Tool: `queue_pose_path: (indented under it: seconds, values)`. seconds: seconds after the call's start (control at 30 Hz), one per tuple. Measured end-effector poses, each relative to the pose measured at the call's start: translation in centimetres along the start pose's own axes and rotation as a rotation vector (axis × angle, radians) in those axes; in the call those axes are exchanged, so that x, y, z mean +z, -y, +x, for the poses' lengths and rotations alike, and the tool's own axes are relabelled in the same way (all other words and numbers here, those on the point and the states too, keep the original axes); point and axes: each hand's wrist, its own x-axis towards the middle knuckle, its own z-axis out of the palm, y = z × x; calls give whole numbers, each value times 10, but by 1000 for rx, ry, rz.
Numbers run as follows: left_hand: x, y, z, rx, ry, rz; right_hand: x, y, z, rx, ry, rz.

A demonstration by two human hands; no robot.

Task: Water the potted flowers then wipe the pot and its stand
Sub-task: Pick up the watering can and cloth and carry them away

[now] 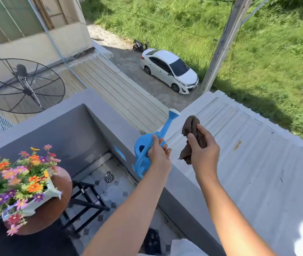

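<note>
**Can in one hand, rag in the other, flowers off to the side**

The left hand (159,154) is closed around the handle of a blue plastic watering can (147,150), fingers (156,140) wrapped over the top of the loop, spout rising up and away past the fingertips toward the parapet ledge (121,130). The right hand (205,154) pinches a crumpled brown cloth (191,130) between thumb and fingers, the rag bunched above the grip and trailing loose below it.

The potted flowers (15,180) sit well to the left of and below both hands, in a pale pot (53,191) on a round brown stand (62,183) with black legs.

Judging by its thin moulded plastic, the can should be light and stiff; any real weight would be water (how much is inside cannot be seen). A filled can will pull nose-down as it tilts, so the top-of-handle grip suits carrying, while a hold farther back would give better control when pouring. The plastic may be slick if wet.

The cloth is soft and limp, with no shape of its own; it wants balling into the palm rather than a fingertip pinch. The blooms look delicate, so pouring belongs low, at the soil, and wiping on the pot wall and stand top.
</note>
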Motion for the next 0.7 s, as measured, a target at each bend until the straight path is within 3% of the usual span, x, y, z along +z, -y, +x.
queue_pose_path:
  seconds: [0.27, 0.47, 0.7]
  values:
    - [-18, -7, 8, 58, -39, 16, 13, 0, -4, -58, 154, -19]
    - [-46, -36, 7, 166, -121, 189, 35, 3, -11, -126, 273, -7]
    - [-107, -91, 15, 238, -198, 326, 75, -3, -30, -77, 425, -11]
